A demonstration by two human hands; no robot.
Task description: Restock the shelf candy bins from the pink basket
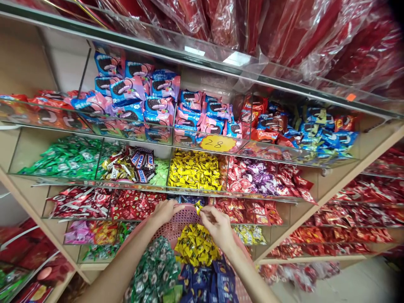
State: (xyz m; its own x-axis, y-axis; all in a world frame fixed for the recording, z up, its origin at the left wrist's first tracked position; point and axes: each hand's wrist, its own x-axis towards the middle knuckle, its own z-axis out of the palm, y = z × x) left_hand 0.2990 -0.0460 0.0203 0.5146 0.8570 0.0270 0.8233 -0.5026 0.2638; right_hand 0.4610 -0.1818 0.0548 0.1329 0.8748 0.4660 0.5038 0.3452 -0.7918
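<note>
My left hand grips the far rim of a pink perforated plastic basket, fingers curled over its edge. Between the fingertips of my right hand is a yellow-wrapped candy, pinched just above the rim. Inside the basket, a heap of yellow candies lies below my right hand. Green-wrapped candies fill the left side, and dark blue packets lie nearest me. Straight ahead, a shelf compartment holds a pile of the same yellow candies.
Glass-fronted shelves rise ahead, with blue and pink snack packs on the upper level and a yellow price tag marked 28. Green candies and chocolate bars sit left of the yellow pile. Red plastic-wrapped goods hang over the top ledge.
</note>
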